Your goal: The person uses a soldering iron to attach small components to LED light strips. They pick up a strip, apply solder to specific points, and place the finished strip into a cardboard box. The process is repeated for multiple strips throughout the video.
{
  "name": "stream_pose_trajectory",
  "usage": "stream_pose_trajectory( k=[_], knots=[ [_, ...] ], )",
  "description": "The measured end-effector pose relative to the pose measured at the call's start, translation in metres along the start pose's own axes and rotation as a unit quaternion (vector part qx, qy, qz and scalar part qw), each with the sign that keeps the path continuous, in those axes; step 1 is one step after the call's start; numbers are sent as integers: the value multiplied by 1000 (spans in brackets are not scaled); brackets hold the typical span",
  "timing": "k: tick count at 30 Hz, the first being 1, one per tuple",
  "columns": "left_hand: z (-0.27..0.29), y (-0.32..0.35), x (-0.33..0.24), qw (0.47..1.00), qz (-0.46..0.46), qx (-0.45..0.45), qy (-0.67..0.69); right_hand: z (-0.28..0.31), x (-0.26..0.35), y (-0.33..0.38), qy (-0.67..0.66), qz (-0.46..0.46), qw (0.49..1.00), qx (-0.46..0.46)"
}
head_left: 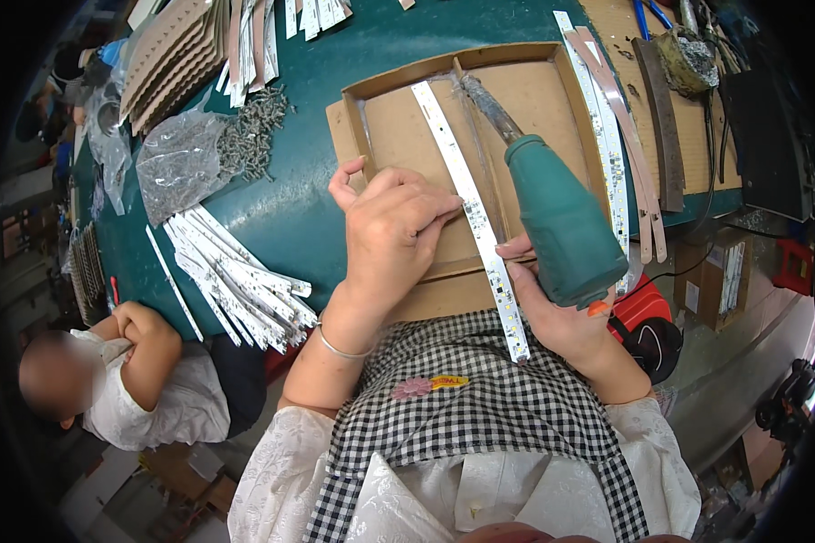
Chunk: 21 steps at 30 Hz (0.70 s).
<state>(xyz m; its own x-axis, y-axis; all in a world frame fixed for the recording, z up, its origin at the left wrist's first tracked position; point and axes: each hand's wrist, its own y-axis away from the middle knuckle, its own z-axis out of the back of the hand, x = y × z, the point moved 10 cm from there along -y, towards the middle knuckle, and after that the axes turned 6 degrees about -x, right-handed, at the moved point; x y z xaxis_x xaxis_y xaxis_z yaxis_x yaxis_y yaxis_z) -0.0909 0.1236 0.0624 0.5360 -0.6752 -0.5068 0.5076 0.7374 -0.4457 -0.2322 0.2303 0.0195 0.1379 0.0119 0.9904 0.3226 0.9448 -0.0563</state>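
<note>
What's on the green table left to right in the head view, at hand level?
Clear bag of screws → pile of white strips → left hand → long white LED strip → green soldering tool in the right hand → more strips at the tray's right edge.

Bare table (290, 217) lies left of the tray (358, 109); screws (254, 136), bag (177, 163) and strips (235, 281) crowd beyond, seemingly loose.

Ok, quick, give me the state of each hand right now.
Left hand: fingers pressed down on the white strip, not gripping it.
Right hand: closed around the handle of the green soldering iron.
</note>
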Motion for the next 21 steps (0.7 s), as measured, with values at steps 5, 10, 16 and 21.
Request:
stream_pose_trajectory(
  k=[5, 10, 16, 21],
  knots=[
    [0, 0, -9, 998, -58, -17, -17, 1, 1, -1, -16, 10, 999, -32],
    [-3, 0, -12, 996, -80, -8, -24, 1, -7, 1, -4, 14, 1000, -25],
    [0, -1, -3, 998, -46, -12, 37, 0, -18, 3, 20, -6, 1000, 1],
    [1, 0, 0, 998, -18, -20, 48, -2, -11, 0, -10, 5, 1000, 13]
  ],
)
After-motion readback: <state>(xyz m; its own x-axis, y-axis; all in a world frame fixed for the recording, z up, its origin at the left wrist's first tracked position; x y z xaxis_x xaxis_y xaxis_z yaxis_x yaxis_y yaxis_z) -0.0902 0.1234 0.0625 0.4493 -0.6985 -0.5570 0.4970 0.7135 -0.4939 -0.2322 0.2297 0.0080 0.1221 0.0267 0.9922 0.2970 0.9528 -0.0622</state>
